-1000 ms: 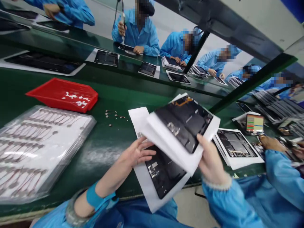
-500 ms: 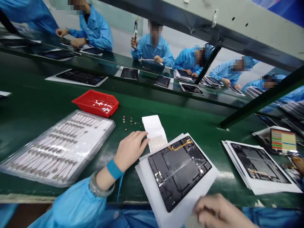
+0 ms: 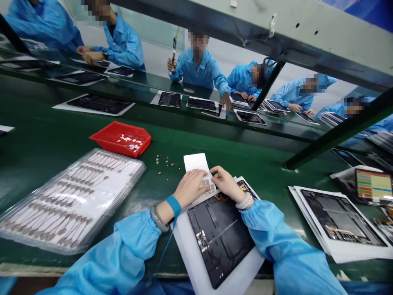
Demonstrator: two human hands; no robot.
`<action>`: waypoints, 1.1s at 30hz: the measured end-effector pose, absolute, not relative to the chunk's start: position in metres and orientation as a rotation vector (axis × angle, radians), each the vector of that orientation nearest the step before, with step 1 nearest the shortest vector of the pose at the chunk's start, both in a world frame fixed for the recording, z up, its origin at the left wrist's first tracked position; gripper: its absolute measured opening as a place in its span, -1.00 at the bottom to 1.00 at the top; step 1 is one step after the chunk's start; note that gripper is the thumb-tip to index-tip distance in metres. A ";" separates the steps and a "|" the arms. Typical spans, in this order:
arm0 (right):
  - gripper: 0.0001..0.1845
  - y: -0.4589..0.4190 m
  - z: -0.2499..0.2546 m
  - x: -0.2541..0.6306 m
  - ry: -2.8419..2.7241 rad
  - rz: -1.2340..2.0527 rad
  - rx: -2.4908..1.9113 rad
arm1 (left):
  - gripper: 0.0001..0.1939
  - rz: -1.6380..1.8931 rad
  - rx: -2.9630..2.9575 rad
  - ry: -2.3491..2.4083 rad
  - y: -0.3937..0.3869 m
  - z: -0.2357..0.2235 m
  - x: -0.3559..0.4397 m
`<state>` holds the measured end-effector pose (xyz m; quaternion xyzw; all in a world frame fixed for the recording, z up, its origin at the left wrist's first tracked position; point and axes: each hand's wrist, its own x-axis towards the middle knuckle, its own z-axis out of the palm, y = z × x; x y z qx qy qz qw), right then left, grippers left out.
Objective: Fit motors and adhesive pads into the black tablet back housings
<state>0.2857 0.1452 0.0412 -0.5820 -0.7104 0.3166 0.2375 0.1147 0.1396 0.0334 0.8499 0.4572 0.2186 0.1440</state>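
You are pressing your left hand [image 3: 190,188] and right hand [image 3: 226,183] down on a label sheet [image 3: 196,163], with your fingers slightly curled over its translucent pads [image 3: 209,187]; I cannot tell whether either hand is actually gripping it. The sheet is lying across the top edge of a black tablet panel [image 3: 219,241], which is resting on white foam [image 3: 229,282]. Left of your hands, a plastic tray of flat cables [image 3: 73,200] is lying on the desk [image 3: 39,110], with loose screws [image 3: 162,162] and a red tray [image 3: 119,139] beyond it. To the right, more panels [image 3: 337,217] are lying beside a small screen [image 3: 373,185]. Across the desk, a co-worker [image 3: 198,69] is holding up a slim tool [image 3: 173,53].
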 end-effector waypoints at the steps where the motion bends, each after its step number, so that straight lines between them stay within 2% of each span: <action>1: -0.77 0.142 0.039 0.288 -1.931 0.874 -1.580 | -0.69 0.646 2.440 1.309 0.142 0.033 0.115; 7: -0.83 0.131 0.049 0.295 -1.966 0.813 -1.547 | -0.94 0.669 2.444 1.251 0.155 0.033 0.115; 12: -0.83 0.129 0.067 0.293 -2.132 0.603 -1.546 | -0.85 0.635 2.594 1.128 0.159 0.036 0.112; 19: -0.82 0.125 0.066 0.286 -2.377 0.430 -1.595 | -0.73 0.593 2.787 1.023 0.162 0.037 0.112; 28: -0.80 0.114 0.066 0.278 -2.403 0.253 -1.510 | -0.78 0.577 2.760 0.980 0.166 0.037 0.105; 30: -0.84 0.106 0.067 0.282 -2.205 0.350 -1.420 | -0.64 0.605 2.714 0.988 0.162 0.042 0.102; 32: -0.88 0.096 0.070 0.287 -1.891 0.634 -1.396 | -0.40 0.666 2.649 1.023 0.152 0.051 0.099; 33: -0.87 0.089 0.073 0.289 -1.719 0.811 -1.397 | -0.36 0.703 2.610 1.049 0.144 0.057 0.098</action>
